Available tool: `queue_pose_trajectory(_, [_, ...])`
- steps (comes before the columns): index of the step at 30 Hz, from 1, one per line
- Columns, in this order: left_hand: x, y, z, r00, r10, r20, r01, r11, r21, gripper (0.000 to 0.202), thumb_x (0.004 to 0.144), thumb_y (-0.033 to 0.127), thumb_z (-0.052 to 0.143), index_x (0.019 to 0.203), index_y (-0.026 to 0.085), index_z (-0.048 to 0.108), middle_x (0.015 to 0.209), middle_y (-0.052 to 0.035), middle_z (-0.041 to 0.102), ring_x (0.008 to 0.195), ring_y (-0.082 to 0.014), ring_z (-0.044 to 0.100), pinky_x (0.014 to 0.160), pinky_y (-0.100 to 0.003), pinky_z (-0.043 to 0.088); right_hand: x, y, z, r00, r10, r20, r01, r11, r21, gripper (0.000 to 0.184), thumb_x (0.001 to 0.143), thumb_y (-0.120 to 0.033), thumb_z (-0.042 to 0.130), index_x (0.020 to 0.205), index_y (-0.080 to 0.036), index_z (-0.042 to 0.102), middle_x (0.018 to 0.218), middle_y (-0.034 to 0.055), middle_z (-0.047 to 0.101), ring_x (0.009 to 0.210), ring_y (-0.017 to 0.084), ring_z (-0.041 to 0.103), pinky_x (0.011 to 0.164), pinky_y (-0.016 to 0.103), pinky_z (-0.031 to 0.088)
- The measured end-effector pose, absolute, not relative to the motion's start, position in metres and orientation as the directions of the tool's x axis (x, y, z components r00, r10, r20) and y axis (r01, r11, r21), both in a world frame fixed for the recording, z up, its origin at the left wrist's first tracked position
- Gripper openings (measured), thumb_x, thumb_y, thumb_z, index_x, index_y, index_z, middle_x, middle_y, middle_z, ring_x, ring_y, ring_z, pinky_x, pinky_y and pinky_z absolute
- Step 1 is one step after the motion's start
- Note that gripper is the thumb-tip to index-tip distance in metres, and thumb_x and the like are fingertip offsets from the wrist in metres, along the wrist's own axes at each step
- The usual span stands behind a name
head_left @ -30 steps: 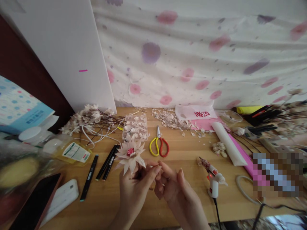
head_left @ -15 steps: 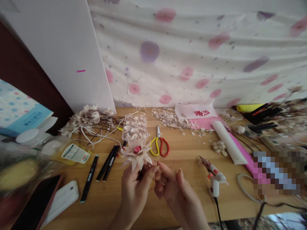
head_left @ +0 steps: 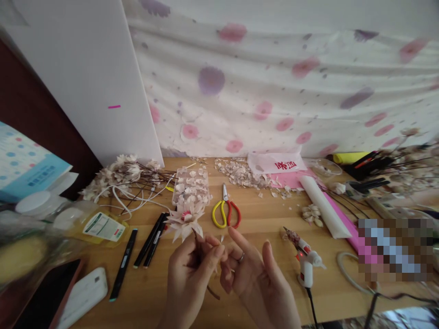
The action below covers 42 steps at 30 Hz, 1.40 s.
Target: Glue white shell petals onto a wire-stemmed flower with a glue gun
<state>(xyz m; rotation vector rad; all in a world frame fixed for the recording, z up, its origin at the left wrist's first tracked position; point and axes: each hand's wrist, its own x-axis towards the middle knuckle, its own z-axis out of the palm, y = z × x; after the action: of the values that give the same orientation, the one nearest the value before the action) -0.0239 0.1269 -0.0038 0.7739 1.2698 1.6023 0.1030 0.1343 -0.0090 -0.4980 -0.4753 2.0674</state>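
Note:
A handmade flower (head_left: 186,217) with pale pointed petals and a pink-red centre tilts up to the left, on a thin brown stem. My left hand (head_left: 192,269) is closed round that stem, whose lower end shows beneath the fingers. A small pale sliver shows by the left thumb tip; what it is I cannot make out. My right hand (head_left: 254,278) is close beside it, palm up, thumb and index finger spread and the other fingers bent towards the left fingertips. Beyond the hands lie scissors (head_left: 226,214) with one yellow and one red handle.
A white glue gun (head_left: 304,260) stands at the right, its cord running off the front edge. A clear tray of petals (head_left: 191,185), loose petals (head_left: 243,173) and dried flowers (head_left: 118,176) lie at the back. Black markers (head_left: 124,265), a phone (head_left: 51,292) and bottles occupy the left.
The flower has moved a little left and down with my left hand, and its stem now shows below. My right fingers have spread apart from the left fingertips.

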Motion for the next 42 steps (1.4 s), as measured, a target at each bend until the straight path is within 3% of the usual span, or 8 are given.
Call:
queue_pose_trajectory(8, [-0.037,0.13,-0.02,-0.343,0.939,0.016,-0.237,-0.102,0.966,0.019,0.081,0.04,0.077,0.073,0.024,0.07,0.068,0.004,0.06,0.063,-0.0102,0.056,0.061,-0.016,0.048,0.11,0.137,-0.01,-0.445,0.884,-0.141,-0.688,-0.438,-0.579,0.061,0.09,-0.068,0.053,0.133,-0.026,0.065,0.125,0.0129,0.07,0.108,0.024,0.063,0.082,0.031,0.049])
queue_pose_trajectory(12, [-0.04,0.131,-0.022,-0.326,0.944,-0.048,-0.302,-0.056,0.952,0.02,0.081,0.041,0.077,0.077,0.023,0.068,0.069,0.0045,0.059,0.056,-0.0078,0.047,0.054,-0.015,0.042,0.113,0.138,-0.011,-0.422,0.9,-0.106,-0.718,-0.403,-0.567,0.058,0.093,-0.067,0.047,0.136,-0.031,0.061,0.133,0.0085,0.068,0.122,0.024,0.06,0.097,0.037,0.047])
queue_pose_trajectory(16, [-0.042,0.132,-0.02,-0.38,0.916,-0.127,-0.371,-0.025,0.928,0.025,0.076,0.043,0.081,0.076,0.02,0.07,0.076,0.0023,0.066,0.046,-0.004,0.03,0.04,-0.015,0.029,0.117,0.137,-0.015,-0.394,0.915,-0.084,-0.714,-0.362,-0.6,0.059,0.096,-0.068,0.035,0.138,-0.034,0.059,0.104,0.0072,0.079,0.118,0.025,0.063,0.109,0.043,0.04])
queue_pose_trajectory(19, [-0.045,0.132,-0.017,-0.389,0.907,-0.163,-0.416,-0.015,0.909,0.026,0.075,0.043,0.082,0.077,0.019,0.07,0.07,0.0037,0.063,0.043,-0.0022,0.027,0.038,-0.014,0.024,0.124,0.139,-0.026,-0.412,0.905,-0.108,-0.531,-0.334,-0.779,0.065,0.094,-0.073,0.031,0.134,-0.033,0.064,0.075,0.0053,0.077,0.09,0.028,0.072,0.106,0.049,0.041])
queue_pose_trajectory(21, [-0.046,0.13,-0.016,-0.383,0.906,-0.178,-0.453,-0.016,0.892,0.026,0.075,0.042,0.082,0.076,0.019,0.069,0.067,0.005,0.063,0.04,-0.0009,0.026,0.037,-0.013,0.022,0.13,0.142,-0.036,-0.372,0.918,-0.137,-0.293,-0.256,-0.921,0.069,0.091,-0.077,0.031,0.125,-0.033,0.071,0.085,0.0068,0.078,0.081,0.029,0.071,0.105,0.052,0.041])
queue_pose_trajectory(24, [-0.046,0.127,-0.016,-0.385,0.905,-0.179,-0.443,-0.011,0.896,0.027,0.072,0.041,0.084,0.072,0.019,0.069,0.064,0.0037,0.066,0.04,-0.0017,0.031,0.039,-0.013,0.027,0.135,0.146,-0.044,-0.266,0.955,-0.128,-0.067,-0.15,-0.986,0.071,0.086,-0.082,0.036,0.117,-0.032,0.076,0.124,0.0082,0.072,0.124,0.035,0.057,0.116,0.054,0.028])
queue_pose_trajectory(32, [-0.038,0.125,-0.019,-0.383,0.924,-0.019,-0.188,-0.058,0.98,0.017,0.072,0.023,0.083,0.063,0.022,0.068,0.057,0.004,0.063,0.051,-0.0103,0.049,0.053,-0.021,0.044,0.124,0.134,-0.008,-0.464,0.872,-0.156,-0.465,-0.389,-0.796,0.078,0.089,-0.08,0.031,0.119,-0.023,0.075,0.136,0.0113,0.065,0.139,0.033,0.046,0.114,0.05,0.033])
queue_pose_trajectory(42, [-0.026,0.123,-0.015,-0.399,0.908,0.126,-0.05,-0.159,0.986,0.011,0.067,0.017,0.083,0.071,0.025,0.077,0.072,-0.0012,0.078,0.06,-0.0167,0.065,0.056,-0.024,0.051,0.111,0.125,0.005,-0.47,0.856,-0.213,-0.521,-0.464,-0.716,0.079,0.081,-0.086,0.036,0.112,-0.026,0.078,0.132,0.0082,0.067,0.13,0.035,0.053,0.114,0.05,0.037])
